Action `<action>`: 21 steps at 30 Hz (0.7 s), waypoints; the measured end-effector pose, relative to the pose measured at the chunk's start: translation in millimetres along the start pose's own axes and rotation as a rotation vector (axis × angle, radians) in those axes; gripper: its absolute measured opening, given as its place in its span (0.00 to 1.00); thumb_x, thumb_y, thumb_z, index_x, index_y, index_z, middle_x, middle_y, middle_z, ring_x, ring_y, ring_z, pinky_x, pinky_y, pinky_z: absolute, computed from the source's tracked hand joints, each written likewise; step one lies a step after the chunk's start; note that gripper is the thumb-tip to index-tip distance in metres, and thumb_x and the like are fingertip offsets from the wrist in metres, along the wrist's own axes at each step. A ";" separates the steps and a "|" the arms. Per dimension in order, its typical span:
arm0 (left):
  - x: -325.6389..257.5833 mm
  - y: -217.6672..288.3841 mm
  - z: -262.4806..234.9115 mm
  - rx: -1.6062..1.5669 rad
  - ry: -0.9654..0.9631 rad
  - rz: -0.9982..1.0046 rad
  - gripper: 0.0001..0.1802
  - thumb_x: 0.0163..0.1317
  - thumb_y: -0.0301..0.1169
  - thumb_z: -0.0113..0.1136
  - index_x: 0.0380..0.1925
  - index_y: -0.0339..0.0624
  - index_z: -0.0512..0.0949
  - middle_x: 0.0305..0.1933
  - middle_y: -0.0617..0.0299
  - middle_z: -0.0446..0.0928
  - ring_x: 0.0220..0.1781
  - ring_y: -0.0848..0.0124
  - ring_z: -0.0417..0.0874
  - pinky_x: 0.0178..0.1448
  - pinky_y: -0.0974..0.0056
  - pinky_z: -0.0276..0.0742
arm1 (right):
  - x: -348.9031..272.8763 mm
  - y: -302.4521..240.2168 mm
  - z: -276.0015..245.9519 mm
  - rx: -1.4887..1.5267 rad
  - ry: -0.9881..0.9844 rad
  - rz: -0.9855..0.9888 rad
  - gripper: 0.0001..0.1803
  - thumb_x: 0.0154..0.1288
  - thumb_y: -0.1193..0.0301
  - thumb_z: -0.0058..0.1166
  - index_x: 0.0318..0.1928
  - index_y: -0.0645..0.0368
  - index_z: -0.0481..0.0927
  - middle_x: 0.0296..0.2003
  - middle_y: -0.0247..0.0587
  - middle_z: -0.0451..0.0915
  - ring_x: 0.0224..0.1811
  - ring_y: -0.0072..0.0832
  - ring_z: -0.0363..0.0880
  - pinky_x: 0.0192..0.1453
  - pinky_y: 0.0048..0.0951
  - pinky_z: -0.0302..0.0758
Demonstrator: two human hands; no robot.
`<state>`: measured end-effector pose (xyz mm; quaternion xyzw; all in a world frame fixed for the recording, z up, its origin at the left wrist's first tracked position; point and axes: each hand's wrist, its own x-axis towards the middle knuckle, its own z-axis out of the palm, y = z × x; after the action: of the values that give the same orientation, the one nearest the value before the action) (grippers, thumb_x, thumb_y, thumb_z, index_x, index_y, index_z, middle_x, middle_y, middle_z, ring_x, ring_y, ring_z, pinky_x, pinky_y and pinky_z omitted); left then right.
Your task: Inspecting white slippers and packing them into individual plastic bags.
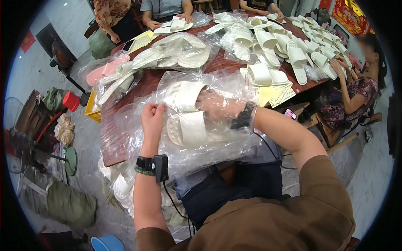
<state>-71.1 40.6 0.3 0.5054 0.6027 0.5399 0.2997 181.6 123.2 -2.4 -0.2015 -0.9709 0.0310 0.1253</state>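
Observation:
A pair of white slippers lies side by side in a clear plastic bag [234, 146] in front of me, at the table's near edge. My left hand [152, 119] is closed, pinching the bag's film by the slippers' toe ends. My right hand [220, 104] reaches inside the bag from the right. Its fingers go in under the strap of the far slipper [184, 95] and are hidden there, so its grip does not show. The near slipper [188, 129] lies just below that hand, under the crinkled film.
Bagged white slippers [176, 50] and a pink slipper [109, 69] lie on the dark red table [109, 144]. White slippers [297, 58] crowd its far right, beside yellow sticker sheets [272, 94]. Co-workers sit around the table; a fan [60, 56] stands left.

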 end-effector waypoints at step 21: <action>-3.9 -5.0 6.2 0.021 0.051 0.054 0.09 0.66 0.20 0.59 0.46 0.31 0.76 0.36 0.52 0.86 0.40 0.72 0.88 0.44 0.69 0.80 | -105.4 -19.9 -124.5 0.147 -0.026 -0.079 0.29 0.68 0.69 0.57 0.70 0.48 0.72 0.70 0.43 0.71 0.75 0.36 0.64 0.80 0.40 0.55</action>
<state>-65.7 39.6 -6.7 0.5107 0.6020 0.5541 0.2640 299.3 64.2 95.8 -0.1531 -0.9748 0.0997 0.1283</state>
